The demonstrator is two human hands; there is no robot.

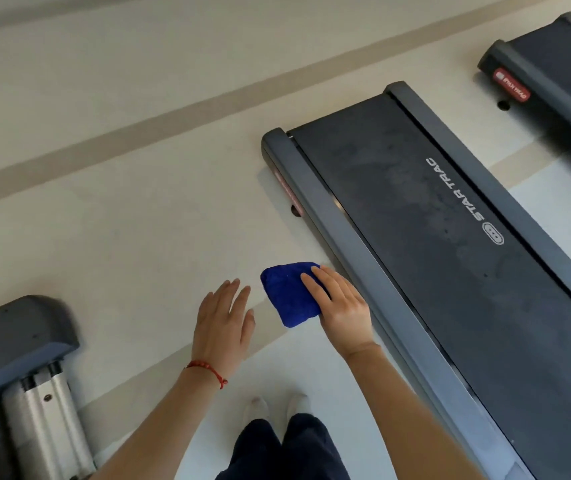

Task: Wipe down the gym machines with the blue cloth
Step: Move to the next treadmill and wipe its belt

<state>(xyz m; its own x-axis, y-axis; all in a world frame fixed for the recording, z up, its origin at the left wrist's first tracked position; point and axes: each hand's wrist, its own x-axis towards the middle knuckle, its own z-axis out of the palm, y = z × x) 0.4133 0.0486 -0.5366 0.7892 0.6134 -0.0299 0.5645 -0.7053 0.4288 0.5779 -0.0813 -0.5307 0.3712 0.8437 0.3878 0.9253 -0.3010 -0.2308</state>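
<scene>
Pale cream gym flooring [114, 237] crossed by darker beige stripes fills most of the head view, with a lighter grey-white panel near the person's white-socked feet [277, 405] and dark trouser legs. Running diagonally across the right side is a long dark grey treadmill deck [450, 258] with a black running belt that looks dusty or smudged, which in my judgement makes it the next surface due for wiping. White lettering along the belt reads "STAR TRAC" beside an oval logo, and a small red label on the near end cap is too blurred to read. A second dark treadmill [561, 64] at the upper right carries a red badge whose white text appears to be the same brand, seen upside down. At the lower left stands part of another grey machine base with silver tubes [17, 368]. The folded blue microfibre cloth [287, 294] is held above the floor, just beside the treadmill's near side rail; the right hand [343, 306] holds it, fingers laid over the top and curling round its edge, probably folded into a pad for a flat wiping face. The left hand [223, 320], with a red string bracelet [208, 368] at the wrist, hovers just beside the cloth with fingers straight and holding nothing, seemingly free for balance or support.
</scene>
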